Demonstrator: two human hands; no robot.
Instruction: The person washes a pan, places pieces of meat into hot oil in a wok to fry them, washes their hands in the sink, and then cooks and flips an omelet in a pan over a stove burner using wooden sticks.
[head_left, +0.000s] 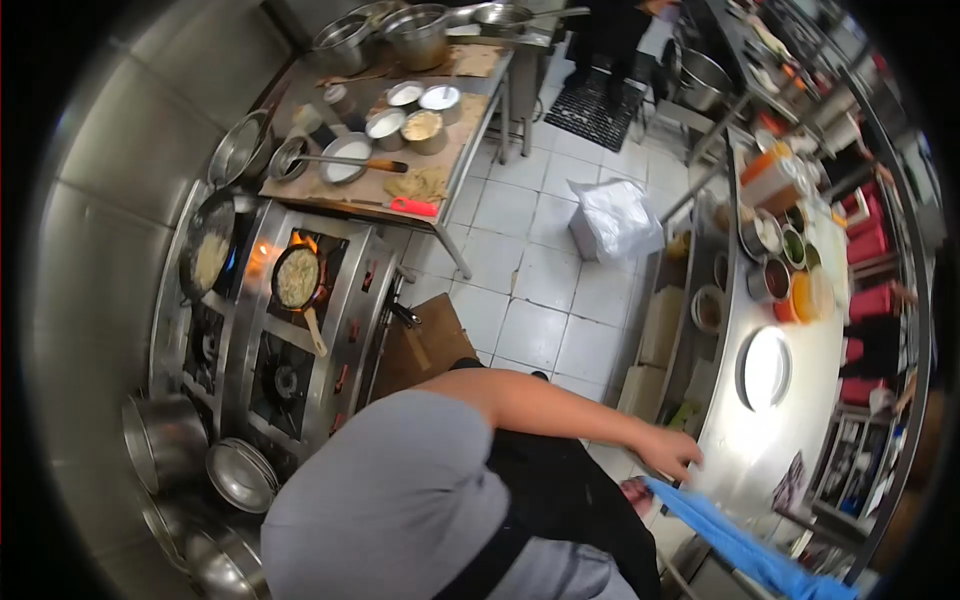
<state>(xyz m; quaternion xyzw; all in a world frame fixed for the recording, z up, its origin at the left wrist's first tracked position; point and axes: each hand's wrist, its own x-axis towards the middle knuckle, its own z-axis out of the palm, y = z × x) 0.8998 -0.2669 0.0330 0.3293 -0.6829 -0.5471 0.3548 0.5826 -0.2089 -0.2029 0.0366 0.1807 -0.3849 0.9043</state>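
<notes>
- Step in hand, as judged: working with a long, narrow blue cloth [735,535], near right, beside the right-hand steel counter [725,405].
- Right hand [636,494], partly hidden past the black apron: seems closed round the cloth's narrow end; blurred.
- Left hand [672,452]: reaches across to the counter's near-left edge, just above the cloth; fingers bent, held fairly narrow. Cannot tell whether it touches cloth or counter.
- Handling the cloth further would call for a sure hold with the right and the left kept clear of the edge.
- On the counter, farther off: a round white plate [767,368], well apart from both hands.
- Left, on the steel stove [236,325]: a dark frying pan with a pale handle [315,330] and a black wok [213,212], both with food, flames showing; neither hand near.
- Writing: none legible. Tubs on the counter, the red-handled tool [413,207] on the far-left table [455,190]: no brand or label readable.
</notes>
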